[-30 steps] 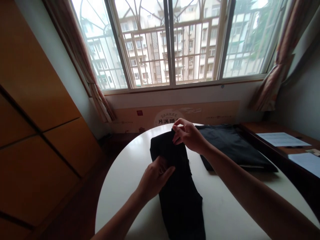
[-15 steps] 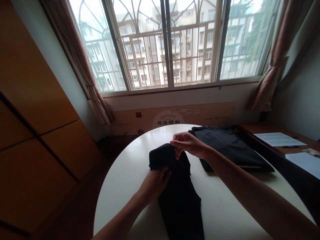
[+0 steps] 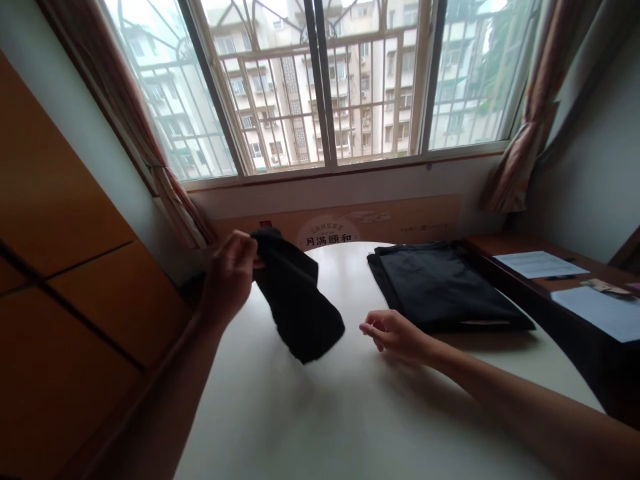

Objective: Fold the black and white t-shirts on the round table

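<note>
My left hand (image 3: 234, 273) is closed on one end of a piece of black cloth (image 3: 303, 303), probably a garment. It hangs above the table, drooping down and to the right from my fingers. What kind of garment it is, I cannot make out. To the right of its hanging end is my right hand (image 3: 393, 333), fingers curled and thumb near the fingertips, with nothing visible in it. A folded stack of dark clothing (image 3: 450, 287) lies on the white round table (image 3: 280, 427), just beyond my right hand.
At the right stands a brown wooden desk (image 3: 480, 247) bearing white papers (image 3: 540, 264) and a dark pen. A window (image 3: 325, 100) with curtains is behind the table, and an orange-brown cabinet (image 3: 55, 180) rises at the left. Below the window leans a printed panel (image 3: 380, 220).
The black cloth has come up off the table and swung left in my left hand. My right hand has let go of it and moved lower. The view has shifted slightly.
</note>
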`<state>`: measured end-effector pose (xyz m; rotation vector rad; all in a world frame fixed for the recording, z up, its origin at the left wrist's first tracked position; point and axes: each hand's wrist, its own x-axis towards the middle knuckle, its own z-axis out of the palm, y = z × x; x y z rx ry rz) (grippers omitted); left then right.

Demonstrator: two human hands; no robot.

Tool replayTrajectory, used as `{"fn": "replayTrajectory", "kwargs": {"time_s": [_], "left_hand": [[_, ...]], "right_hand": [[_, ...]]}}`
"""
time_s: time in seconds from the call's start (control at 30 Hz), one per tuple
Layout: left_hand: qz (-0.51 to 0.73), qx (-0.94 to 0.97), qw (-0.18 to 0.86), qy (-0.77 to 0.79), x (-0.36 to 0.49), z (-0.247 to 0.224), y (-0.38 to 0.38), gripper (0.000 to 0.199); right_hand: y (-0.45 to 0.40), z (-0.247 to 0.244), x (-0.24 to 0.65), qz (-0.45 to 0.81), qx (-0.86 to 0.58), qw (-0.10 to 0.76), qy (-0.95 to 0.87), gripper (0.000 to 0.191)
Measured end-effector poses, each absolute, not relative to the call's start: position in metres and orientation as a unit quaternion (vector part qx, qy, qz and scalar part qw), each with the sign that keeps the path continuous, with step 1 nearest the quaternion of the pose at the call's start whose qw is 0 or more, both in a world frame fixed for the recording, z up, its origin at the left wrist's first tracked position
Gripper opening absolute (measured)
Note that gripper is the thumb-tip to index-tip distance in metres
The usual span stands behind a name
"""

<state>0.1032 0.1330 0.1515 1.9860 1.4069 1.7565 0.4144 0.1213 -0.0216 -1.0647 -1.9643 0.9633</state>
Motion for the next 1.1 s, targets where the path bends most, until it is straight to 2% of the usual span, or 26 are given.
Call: {"fn": "replayTrajectory", "kwargs": {"time_s": [0.1,0.17,0.23,0.37,0.5,0.6,0.7,0.77,0.87,0.97,1.1], "left_hand": [[0.598,0.642,-0.101,0.468,0.106,0.197,0.161,0.025],[0.571,0.647,-0.122,0.491,0.109,0.211,0.185,0.023],[0.488,0.674,-0.091,0.547,0.112,0.21,0.21,0.022],[0.321,0.649,-0.073,0.686,0.118,0.184,0.251,0.017],[0.33,0.606,-0.099,0.717,0.118,0.159,0.274,0.031],[0.281,0.571,-0.048,0.77,0.107,0.141,0.281,0.038],[0.192,0.547,0.03,0.814,0.093,0.115,0.277,0.035],[0.143,0.532,0.052,0.833,0.087,0.093,0.27,0.042],[0.148,0.536,-0.053,0.829,0.091,0.057,0.256,0.065],[0.168,0.665,-0.136,0.714,0.101,0.022,0.247,0.067],[0.086,0.719,-0.038,0.689,0.104,-0.012,0.248,0.075]], "right_hand": [[0.124,-0.019,0.412,0.383,-0.406,0.358,-0.749,0.049],[0.127,-0.013,0.413,0.396,-0.406,0.367,-0.737,0.051],[0.129,-0.009,0.416,0.403,-0.41,0.369,-0.73,0.05],[0.133,-0.008,0.427,0.384,-0.423,0.379,-0.727,0.046],[0.136,-0.007,0.434,0.347,-0.431,0.392,-0.736,0.043],[0.138,-0.001,0.441,0.296,-0.44,0.4,-0.748,0.041],[0.141,0.011,0.455,0.241,-0.465,0.408,-0.748,0.037],[0.146,0.02,0.472,0.233,-0.489,0.414,-0.731,0.036],[0.156,0.03,0.503,0.193,-0.563,0.418,-0.687,0.035],[0.164,0.028,0.531,0.081,-0.691,0.351,-0.627,0.028],[0.169,0.014,0.544,-0.021,-0.78,0.183,-0.597,0.043]]}}
